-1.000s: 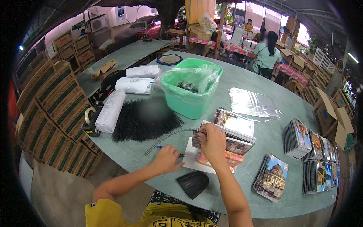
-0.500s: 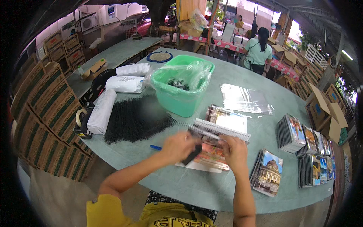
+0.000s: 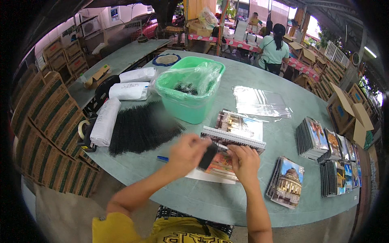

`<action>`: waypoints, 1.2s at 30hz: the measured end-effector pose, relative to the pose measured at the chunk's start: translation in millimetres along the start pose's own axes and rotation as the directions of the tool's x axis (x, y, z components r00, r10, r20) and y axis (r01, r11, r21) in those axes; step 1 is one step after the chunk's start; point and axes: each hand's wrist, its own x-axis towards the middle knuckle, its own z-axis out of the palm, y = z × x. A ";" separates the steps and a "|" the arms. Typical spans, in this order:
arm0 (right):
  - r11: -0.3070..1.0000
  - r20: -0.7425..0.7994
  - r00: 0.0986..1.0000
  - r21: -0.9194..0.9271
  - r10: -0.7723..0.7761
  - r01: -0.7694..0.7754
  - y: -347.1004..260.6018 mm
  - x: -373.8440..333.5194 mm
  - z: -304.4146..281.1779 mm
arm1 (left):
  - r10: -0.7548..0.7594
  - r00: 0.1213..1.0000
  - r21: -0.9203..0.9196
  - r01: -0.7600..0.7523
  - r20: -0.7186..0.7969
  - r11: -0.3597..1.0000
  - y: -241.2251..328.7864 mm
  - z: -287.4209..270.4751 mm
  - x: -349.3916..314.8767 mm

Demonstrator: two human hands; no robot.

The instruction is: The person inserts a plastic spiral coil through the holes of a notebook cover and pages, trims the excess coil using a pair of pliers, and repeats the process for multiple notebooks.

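Observation:
My left hand (image 3: pixel 187 156), smeared by motion, has curled fingers at the left end of a notebook's bound edge. Beside those fingers is a blurred dark piece (image 3: pixel 208 157) whose kind I cannot make out. My right hand (image 3: pixel 244 162) is closed, pinching the edge of the notebook (image 3: pixel 234 139) near its middle. That notebook lies across other notebooks: one with a building on its cover (image 3: pixel 227 121) behind, and reddish covers (image 3: pixel 223 166) in front. Left of my left hand spreads a pile of black plastic binding coils (image 3: pixel 139 129). A blue pen (image 3: pixel 162 158) lies close to my left wrist.
A green bin (image 3: pixel 184 107) lined with clear plastic stands behind the coils. White wrapped bundles (image 3: pixel 106 121) and a tape dispenser (image 3: pixel 84 131) sit left. Clear plastic sleeves (image 3: pixel 261 102) lie beyond the notebooks. Finished-looking notebook stacks (image 3: pixel 287 182) stand right. Another person (image 3: pixel 274 50) stands far off.
My left hand has shifted slightly left and up, and the dark piece beside it has moved up. My right hand has slid a little left along the notebook's edge. The view has shifted slightly.

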 end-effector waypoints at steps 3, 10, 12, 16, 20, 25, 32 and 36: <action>1.000 0.002 1.000 -0.016 -0.012 0.012 3.4 -0.7 -2.7 | 0.047 0.999 -0.141 -0.049 -0.016 0.989 -2.1 -1.2 -2.1; 0.999 -0.003 1.000 -0.030 -0.016 0.016 1.9 -3.5 -2.3 | 0.052 0.980 -0.125 -0.028 0.194 0.992 2.0 12.5 -2.4; 0.996 -0.024 0.999 -0.087 -0.024 0.021 2.2 -4.1 -3.8 | 0.041 0.999 -0.157 -0.039 0.010 0.987 15.4 2.6 13.9; 0.993 -0.026 0.999 -0.111 0.026 -0.028 -5.8 -7.0 -17.3 | -0.003 0.963 -0.055 0.018 0.269 0.998 12.4 11.5 11.7; 0.942 0.064 0.964 0.205 0.257 -0.265 30.7 -21.6 -42.6 | 0.047 0.977 -0.172 -0.011 0.207 0.985 22.6 3.3 22.8; 0.321 0.181 0.819 0.857 0.544 -0.402 50.6 -44.1 -5.0 | 0.084 0.926 -0.148 -0.031 0.369 0.988 31.0 29.8 26.3; 0.203 0.175 0.780 0.910 0.601 -0.361 46.1 -44.2 1.7 | 0.015 0.977 -0.096 0.006 0.213 0.995 36.3 33.4 35.3; 0.247 0.141 0.800 0.907 0.584 -0.340 46.3 -43.7 -0.3 | 0.049 0.990 -0.203 -0.021 0.135 0.979 45.2 30.6 42.0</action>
